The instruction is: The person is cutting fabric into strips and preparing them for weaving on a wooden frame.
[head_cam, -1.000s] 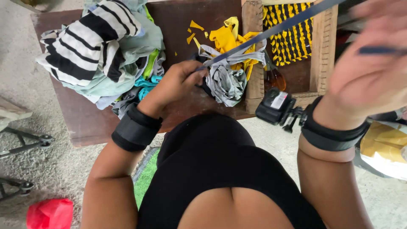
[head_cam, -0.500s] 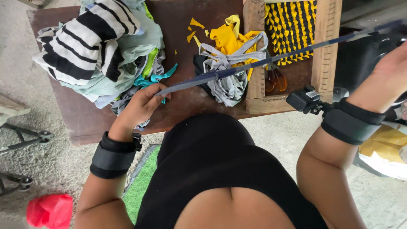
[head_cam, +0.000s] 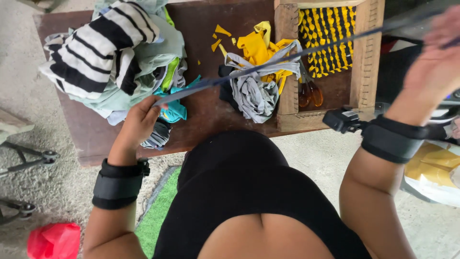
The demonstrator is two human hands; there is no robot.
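Long blue-grey fabric strip (head_cam: 268,64) is held taut above the brown wooden tabletop (head_cam: 206,115), slanting from the left hand (head_cam: 139,122), pinched on its lower end, up to the right hand (head_cam: 433,64), closed on the far end.

Black top, bare arms, black wristbands; small black device on right band.

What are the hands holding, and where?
A long grey fabric strip, pulled tight: the left hand pinches one end, the right hand grips the other.
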